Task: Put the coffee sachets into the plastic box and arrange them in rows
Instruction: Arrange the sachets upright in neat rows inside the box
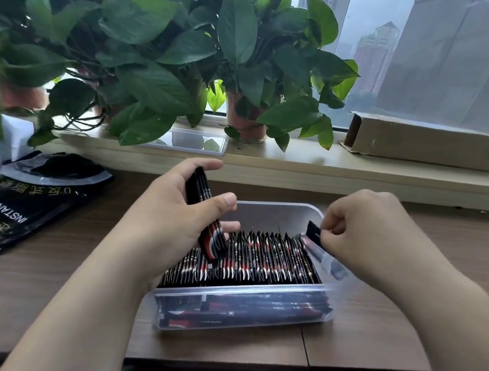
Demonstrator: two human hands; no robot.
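A clear plastic box [282,212] sits on the wooden table in front of me. Inside it, black and red coffee sachets [266,261] stand on edge in a long row, with more lying flat along the front wall. My left hand [175,217] grips a small bundle of sachets [205,211], held upright over the left part of the box. At the box's right rim, my right hand [361,225] pinches the top of a single black sachet [313,232] that is tilted.
An opened black instant-coffee bag [7,209] lies at the left on the table. A clear lid [194,141], potted plants [243,117] and a cardboard box [427,142] stand on the window ledge behind. More sachets show below the table's front edge.
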